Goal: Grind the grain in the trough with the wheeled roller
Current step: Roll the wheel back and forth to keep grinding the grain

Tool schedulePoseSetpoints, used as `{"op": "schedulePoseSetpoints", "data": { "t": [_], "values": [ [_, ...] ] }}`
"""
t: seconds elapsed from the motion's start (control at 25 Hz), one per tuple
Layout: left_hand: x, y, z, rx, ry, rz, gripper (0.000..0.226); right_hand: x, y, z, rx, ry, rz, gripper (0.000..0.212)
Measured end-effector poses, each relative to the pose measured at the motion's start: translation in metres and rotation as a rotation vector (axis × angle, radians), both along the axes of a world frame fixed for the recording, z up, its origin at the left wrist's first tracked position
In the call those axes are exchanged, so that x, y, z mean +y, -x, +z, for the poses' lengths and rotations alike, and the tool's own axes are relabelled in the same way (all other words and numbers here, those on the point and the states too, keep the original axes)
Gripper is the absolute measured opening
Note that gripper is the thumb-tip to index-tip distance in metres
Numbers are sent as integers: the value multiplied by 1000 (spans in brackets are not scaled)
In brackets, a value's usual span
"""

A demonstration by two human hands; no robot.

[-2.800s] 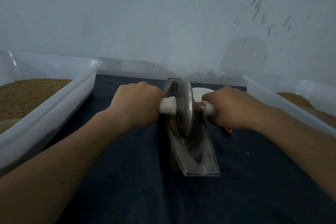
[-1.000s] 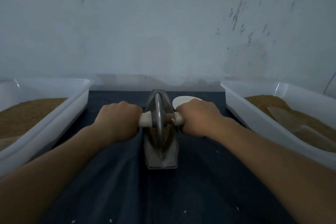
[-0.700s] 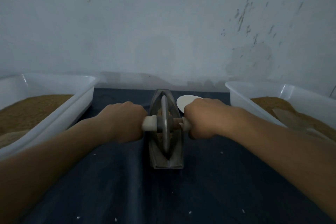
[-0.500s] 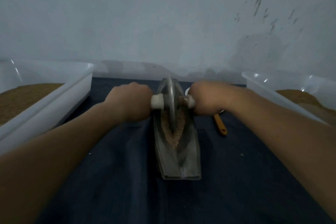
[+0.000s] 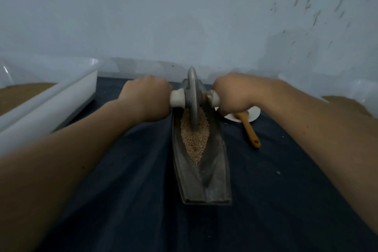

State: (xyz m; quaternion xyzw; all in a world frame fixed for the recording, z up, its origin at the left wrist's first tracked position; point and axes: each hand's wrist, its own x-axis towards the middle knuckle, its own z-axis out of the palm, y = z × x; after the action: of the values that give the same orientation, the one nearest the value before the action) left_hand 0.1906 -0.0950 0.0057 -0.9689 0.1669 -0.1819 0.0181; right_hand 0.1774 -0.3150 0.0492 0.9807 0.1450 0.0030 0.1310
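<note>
Roller (image 5: 193, 96) is gripped at both ends of its white handle (image 5: 177, 98). Left hand (image 5: 146, 97) is curled tight round the left stub, right hand (image 5: 235, 93) round the right stub. Knuckles are up, fingers are wrapped under, nothing else is held.

The roller's grey wheel is stood upright on edge in the far half of the trough (image 5: 204, 180), with its rim sunk into the grain (image 5: 195, 139).

Trough is a long grey metal channel, run away from the person toward the wall (image 5: 163, 16) and laid on a dark blue cloth (image 5: 122, 190). Grain is heaped along the middle groove, widest by the wheel and tapered to a point toward the near end. The near end is bare metal.

White plate (image 5: 254, 113) is seen just right of the trough, partly hidden by the right hand. Orange spoon (image 5: 249, 131) is laid with its head on the plate and its handle on the cloth, pointed toward the person.

White tub (image 5: 51, 108) is placed at far left, with brown meal (image 5: 20, 92) inside. Second tub (image 5: 364, 92) is at far right, with a brown heap (image 5: 343, 102) in it; its edges are blurred. A few loose specks (image 5: 277, 172) are scattered on the cloth.
</note>
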Motion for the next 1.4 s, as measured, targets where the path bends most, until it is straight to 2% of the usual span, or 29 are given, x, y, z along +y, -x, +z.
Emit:
{"op": "schedulePoseSetpoints", "data": {
  "t": [0.2, 0.32, 0.44, 0.6, 0.76, 0.96, 1.08, 1.2, 1.32, 1.4],
  "values": [
    [3, 53, 29, 352, -111, -99, 24, 1, 63, 1, 124, -46, 14, 13],
    [5, 69, 38, 514, -152, -130, 18, -8, 90, 0, 201, -105, 17, 13],
    [-2, 59, 38, 429, -183, -135, 18, -12, 84, -8, 174, -188, -4, 14],
    [-14, 17, 34, 321, -237, -139, 18, -16, 39, -23, -41, -153, 7, 20],
    [-16, -9, 32, 157, -227, -95, 24, -22, 7, -40, -227, -201, 4, 25],
    [-9, 19, 25, -50, -246, -115, 13, -18, 38, -47, -365, -251, -26, 24],
    [9, 52, 24, 40, -240, -125, 19, -21, 76, -40, -370, -193, 37, 19],
    [29, 75, 26, 177, -230, -76, 27, -24, 108, -36, -536, -106, 154, 23],
    [27, 65, 20, 146, -219, -59, 19, -21, 98, -34, -441, -137, 82, 22],
    [14, 44, 13, 15, -205, -18, 15, -17, 67, -36, -345, -153, -43, 18]
  ]
}}
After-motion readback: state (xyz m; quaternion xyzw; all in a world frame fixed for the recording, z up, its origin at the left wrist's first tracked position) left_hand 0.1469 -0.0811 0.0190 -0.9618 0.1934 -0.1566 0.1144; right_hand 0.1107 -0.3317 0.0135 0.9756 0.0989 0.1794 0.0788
